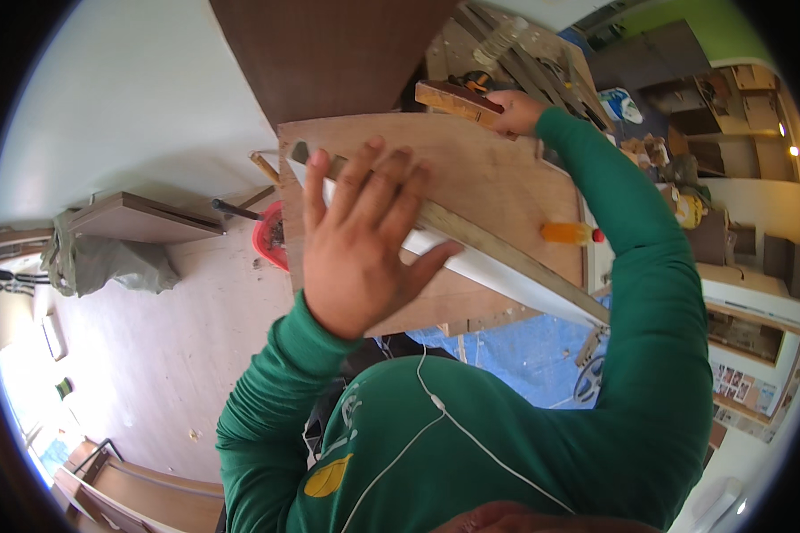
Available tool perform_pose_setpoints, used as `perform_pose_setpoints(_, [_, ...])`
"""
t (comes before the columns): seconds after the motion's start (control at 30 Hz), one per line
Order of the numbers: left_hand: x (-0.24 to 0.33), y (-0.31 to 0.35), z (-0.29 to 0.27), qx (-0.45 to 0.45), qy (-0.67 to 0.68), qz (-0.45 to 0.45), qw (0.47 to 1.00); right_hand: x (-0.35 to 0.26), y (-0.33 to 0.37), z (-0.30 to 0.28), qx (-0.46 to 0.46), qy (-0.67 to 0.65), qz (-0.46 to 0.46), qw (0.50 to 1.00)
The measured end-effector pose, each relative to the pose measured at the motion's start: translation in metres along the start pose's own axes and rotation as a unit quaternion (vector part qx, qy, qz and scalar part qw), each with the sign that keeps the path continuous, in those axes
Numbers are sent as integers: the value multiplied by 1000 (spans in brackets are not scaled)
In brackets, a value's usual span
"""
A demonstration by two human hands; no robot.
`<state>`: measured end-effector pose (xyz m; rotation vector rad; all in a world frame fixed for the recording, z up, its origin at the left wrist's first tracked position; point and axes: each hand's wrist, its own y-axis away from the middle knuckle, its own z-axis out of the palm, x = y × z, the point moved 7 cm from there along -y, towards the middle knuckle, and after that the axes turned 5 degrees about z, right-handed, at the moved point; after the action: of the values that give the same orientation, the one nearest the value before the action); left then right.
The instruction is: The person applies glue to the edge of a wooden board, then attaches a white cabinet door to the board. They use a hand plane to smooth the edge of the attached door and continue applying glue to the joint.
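Observation:
A long narrow board (507, 253), with a white face and a raw brown edge, lies slantwise across a plywood worktop (498, 169). My left hand (364, 240) is spread over the board's left part, fingers apart, palm down; whether it presses on the board I cannot tell. Farther off to the right, my right hand (517, 114) grips the end of a wooden block (458, 99) with a dark brown face and a lighter side. The block is held above the far edge of the worktop, apart from the board.
An orange drink bottle (567, 233) with a red cap lies on the worktop's right side. A red basin (270, 235) stands beyond its left edge. A dark brown panel (329, 58) rises at the back. Another bench (551, 40) holds wood strips and a clear bottle (501, 41).

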<state>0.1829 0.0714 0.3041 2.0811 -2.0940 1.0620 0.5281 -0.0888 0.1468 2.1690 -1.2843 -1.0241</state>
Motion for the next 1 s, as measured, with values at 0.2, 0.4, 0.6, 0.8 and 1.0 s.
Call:
perform_pose_setpoints(0.2, [4, -1, -3, 8, -37, 35, 999, 13, 191, -15, 57, -47, -7, 997])
perform_pose_setpoints(0.4, [-20, -18, -5, 46, 26, 84, 995, 33, 334, 4, 143, -164, -87, 972])
perform_pose_setpoints(0.6, [-25, -31, 3, 55, -82, 19, 995, 25, 384, 32, 130, -168, -133, 968])
perform_pose_setpoints(0.8, [-35, -31, 11, 34, -133, -10, 990, 26, 377, 56, 220, -74, -196, 953])
perform_pose_setpoints(1.0, [-40, -37, 22, 56, -115, 16, 992, -13, 372, 62, 309, 44, -263, 913])
